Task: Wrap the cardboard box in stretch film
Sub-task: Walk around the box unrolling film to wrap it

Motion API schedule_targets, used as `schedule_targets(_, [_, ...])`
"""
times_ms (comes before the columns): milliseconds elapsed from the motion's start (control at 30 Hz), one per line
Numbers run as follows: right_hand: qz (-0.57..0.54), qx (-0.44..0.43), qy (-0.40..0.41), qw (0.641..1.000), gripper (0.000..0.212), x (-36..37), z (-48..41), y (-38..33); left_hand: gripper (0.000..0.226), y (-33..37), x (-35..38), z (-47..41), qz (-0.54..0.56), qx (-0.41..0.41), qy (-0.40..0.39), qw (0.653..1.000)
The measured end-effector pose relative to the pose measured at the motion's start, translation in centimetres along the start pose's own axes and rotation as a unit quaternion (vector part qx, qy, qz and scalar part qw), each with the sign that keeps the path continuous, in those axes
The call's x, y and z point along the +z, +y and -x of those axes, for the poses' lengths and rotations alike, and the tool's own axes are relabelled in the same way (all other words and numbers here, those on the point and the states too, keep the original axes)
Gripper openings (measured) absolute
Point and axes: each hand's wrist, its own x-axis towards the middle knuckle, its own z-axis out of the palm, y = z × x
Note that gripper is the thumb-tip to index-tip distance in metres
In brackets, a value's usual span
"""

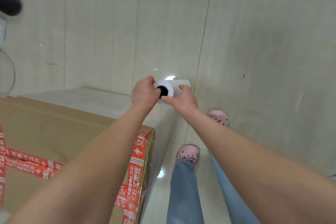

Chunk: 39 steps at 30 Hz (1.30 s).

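Cardboard box (45, 123), gripped film roll (179, 86) — pink clogs (188, 152) beside

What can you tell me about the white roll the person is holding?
The stretch film roll is a milky white cylinder with a dark hollow core, seen almost end-on. The left hand grips its near end; the right hand curls round its side. It is held above the floor past the corner of the cardboard box, a hazy sheet of film running from it to the box.
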Motion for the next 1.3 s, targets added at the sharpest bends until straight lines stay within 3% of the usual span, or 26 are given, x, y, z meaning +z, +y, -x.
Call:
schedule_targets(133, [0.015,-0.037,0.019,0.999,0.067,1.0,-1.0,-2.9,0.017,-0.4,-0.5,-0.4,0.057,-0.121,0.026,0.991])
schedule_targets(233, [0.025,-0.051,0.040,0.998,0.047,0.9,-1.6,-4.8,0.026,-0.8,-1.2,-1.2,0.101,-0.149,0.009,0.984])
schedule_targets(467, [0.068,-0.028,0.024,0.997,0.038,0.9,-1.2,-5.7,0.034,-0.1,-2.2,-1.9,-0.012,0.035,-0.017,0.999])
schedule_targets(633, [0.102,-0.030,0.013,0.994,0.043,1.9,-1.1,-6.2,0.030,-1.1,-2.5,-2.1,-0.045,0.051,-0.018,0.998])
schedule_targets(733, [0.125,-0.029,0.007,0.992,0.034,2.4,-1.4,-6.8,0.025,-1.5,-2.8,-2.6,-0.038,0.033,-0.019,0.999])
schedule_targets(833, [0.156,-0.035,0.003,0.987,0.038,2.8,-2.1,-7.9,0.018,-2.1,-3.4,-4.0,-0.023,0.014,-0.030,0.999])
schedule_targets(1033, [0.152,-0.034,0.003,0.988,0.049,3.6,-3.5,-10.5,0.007,-4.1,-4.7,-5.3,0.085,-0.108,-0.037,0.990])
schedule_targets(1133, [0.154,-0.022,-0.015,0.988,0.059,4.9,-3.6,-11.6,0.013,-5.5,-5.3,-5.6,0.206,-0.202,-0.020,0.957])
schedule_targets(1233, [0.123,-0.028,-0.017,0.992,0.051,6.9,-4.3,-12.8,0.017,-6.5,-5.8,-5.7,0.317,-0.268,-0.033,0.909])
schedule_targets(1300, [0.160,-0.050,-0.009,0.986,0.047,7.5,-4.7,-13.8,0.020,-6.9,-6.0,-6.0,0.344,-0.276,-0.062,0.895])
